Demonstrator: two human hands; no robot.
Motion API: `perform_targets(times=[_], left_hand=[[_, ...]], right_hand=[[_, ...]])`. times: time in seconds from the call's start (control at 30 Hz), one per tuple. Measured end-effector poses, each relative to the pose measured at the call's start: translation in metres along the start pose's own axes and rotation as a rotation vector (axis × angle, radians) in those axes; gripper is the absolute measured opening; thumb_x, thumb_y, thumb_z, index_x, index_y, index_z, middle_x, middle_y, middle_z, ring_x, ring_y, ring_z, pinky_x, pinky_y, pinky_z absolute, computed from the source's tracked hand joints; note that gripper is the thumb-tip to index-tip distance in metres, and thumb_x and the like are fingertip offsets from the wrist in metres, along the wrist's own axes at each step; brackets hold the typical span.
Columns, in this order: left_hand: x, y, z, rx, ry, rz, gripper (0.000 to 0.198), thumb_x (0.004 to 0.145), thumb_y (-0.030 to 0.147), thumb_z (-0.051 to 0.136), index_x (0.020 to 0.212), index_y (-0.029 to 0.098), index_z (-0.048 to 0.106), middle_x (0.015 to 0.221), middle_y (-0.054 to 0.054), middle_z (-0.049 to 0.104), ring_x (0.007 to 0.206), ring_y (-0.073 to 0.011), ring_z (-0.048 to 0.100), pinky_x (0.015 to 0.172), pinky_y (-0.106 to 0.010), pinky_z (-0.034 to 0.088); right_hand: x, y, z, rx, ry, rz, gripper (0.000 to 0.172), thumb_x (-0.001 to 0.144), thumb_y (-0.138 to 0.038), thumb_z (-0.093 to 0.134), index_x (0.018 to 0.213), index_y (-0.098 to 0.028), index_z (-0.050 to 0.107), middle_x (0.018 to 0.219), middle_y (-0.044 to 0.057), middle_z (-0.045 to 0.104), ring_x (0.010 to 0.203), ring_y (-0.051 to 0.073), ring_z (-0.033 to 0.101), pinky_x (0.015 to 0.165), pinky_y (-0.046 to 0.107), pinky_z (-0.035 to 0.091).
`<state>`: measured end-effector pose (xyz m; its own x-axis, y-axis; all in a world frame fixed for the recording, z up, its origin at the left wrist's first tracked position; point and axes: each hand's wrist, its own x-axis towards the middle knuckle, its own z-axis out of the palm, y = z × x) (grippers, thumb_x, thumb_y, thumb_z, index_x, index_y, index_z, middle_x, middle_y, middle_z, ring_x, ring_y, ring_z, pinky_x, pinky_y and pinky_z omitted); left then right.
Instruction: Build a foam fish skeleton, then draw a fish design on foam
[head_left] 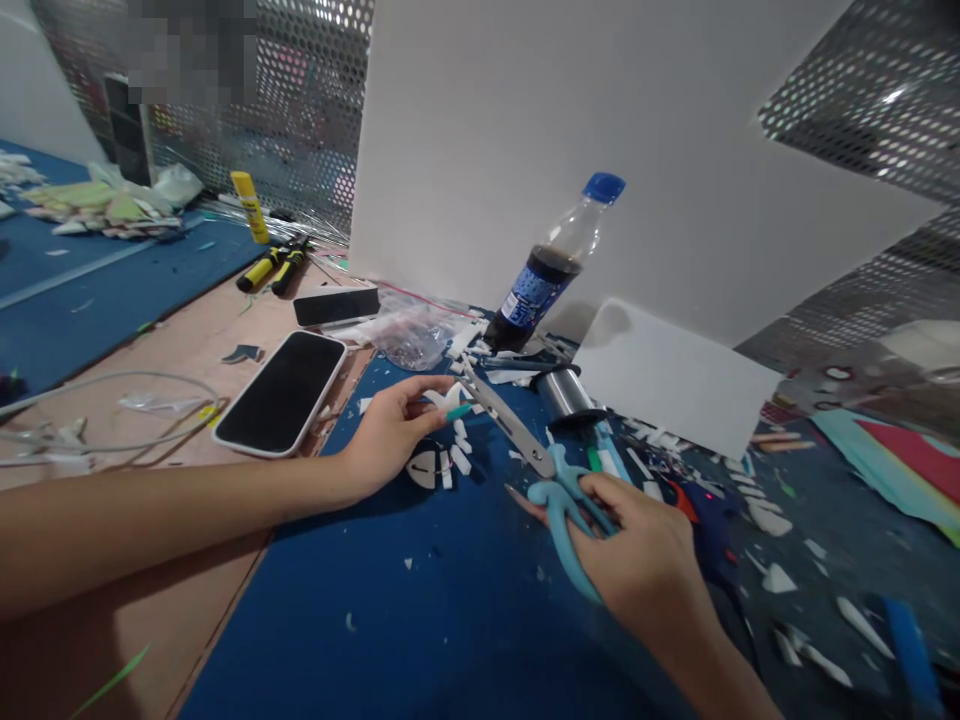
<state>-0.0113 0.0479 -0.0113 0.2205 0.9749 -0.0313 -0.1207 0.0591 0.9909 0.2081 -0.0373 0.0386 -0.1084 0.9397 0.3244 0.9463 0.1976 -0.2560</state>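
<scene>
My right hand [637,545] is wrapped round the light blue handles of a pair of scissors [536,455]. Their grey blades point up and left, towards my left hand [390,430]. Between that hand's thumb and fingers is a small white cut piece [444,398], pinched close to the blade tips. A teal bit [459,411] shows at the thumb tip; whether it is a nail or a scrap I cannot tell. Below the left fingers, on the blue mat [450,600], lie a rounded white piece [422,470] with a dark line and several small white strips [461,460].
A cola bottle [536,285] stands tilted in view behind the hands, beside a wire spool [566,397]. To the left lie a phone [281,392], pliers [276,266] and a yellow glue stick [250,207]. A dark blue glue gun [712,530] and white scraps [780,578] lie right.
</scene>
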Motion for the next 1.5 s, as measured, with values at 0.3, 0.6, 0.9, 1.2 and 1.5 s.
perform_targets(times=[0.3, 0.6, 0.9, 1.2, 1.5], left_hand=[[-0.003, 0.002, -0.001, 0.102, 0.037, 0.038, 0.042, 0.074, 0.024, 0.066, 0.116, 0.015, 0.065, 0.076, -0.002, 0.067, 0.064, -0.0105, 0.058, 0.058, -0.022, 0.05], [-0.008, 0.001, -0.001, 0.13, 0.057, 0.098, 0.042, 0.077, 0.019, 0.062, 0.119, 0.021, 0.063, 0.112, -0.005, 0.069, 0.07, -0.0113, 0.064, 0.063, -0.023, 0.054], [-0.007, 0.004, 0.002, 0.037, 0.02, 0.121, 0.035, 0.074, 0.016, 0.063, 0.11, 0.016, 0.067, 0.136, -0.008, 0.056, 0.105, -0.0209, 0.066, 0.084, -0.03, 0.058], [-0.008, 0.011, 0.001, -0.067, -0.064, 0.054, 0.03, 0.071, 0.015, 0.067, 0.101, 0.018, 0.07, 0.137, -0.009, 0.055, 0.119, -0.0261, 0.058, 0.078, -0.03, 0.058], [0.0, 0.008, -0.002, -0.224, -0.094, -0.064, 0.023, 0.073, 0.031, 0.073, 0.092, 0.018, 0.073, 0.127, -0.01, 0.063, 0.106, -0.0227, 0.065, 0.081, -0.03, 0.056]], right_hand=[[-0.008, 0.0, 0.001, -0.202, -0.022, -0.103, 0.02, 0.08, -0.031, 0.056, 0.065, -0.019, 0.063, 0.061, 0.004, 0.065, 0.043, 0.016, 0.054, 0.04, 0.025, 0.036], [-0.018, -0.003, 0.008, -0.31, -0.03, -0.136, 0.015, 0.078, -0.031, 0.059, 0.07, -0.019, 0.064, 0.061, 0.003, 0.065, 0.043, 0.017, 0.055, 0.039, 0.025, 0.036], [-0.017, -0.006, 0.009, -0.245, -0.034, -0.102, 0.019, 0.08, -0.034, 0.058, 0.072, -0.017, 0.064, 0.056, 0.001, 0.058, 0.041, 0.013, 0.05, 0.039, 0.023, 0.034], [-0.013, -0.005, 0.006, -0.323, -0.024, -0.089, 0.013, 0.076, -0.029, 0.058, 0.073, -0.018, 0.064, 0.064, 0.003, 0.066, 0.042, 0.014, 0.053, 0.036, 0.023, 0.034], [-0.007, 0.001, 0.007, -0.378, -0.097, -0.03, 0.011, 0.074, -0.027, 0.057, 0.073, -0.021, 0.065, 0.07, 0.002, 0.07, 0.046, 0.017, 0.059, 0.039, 0.024, 0.037]])
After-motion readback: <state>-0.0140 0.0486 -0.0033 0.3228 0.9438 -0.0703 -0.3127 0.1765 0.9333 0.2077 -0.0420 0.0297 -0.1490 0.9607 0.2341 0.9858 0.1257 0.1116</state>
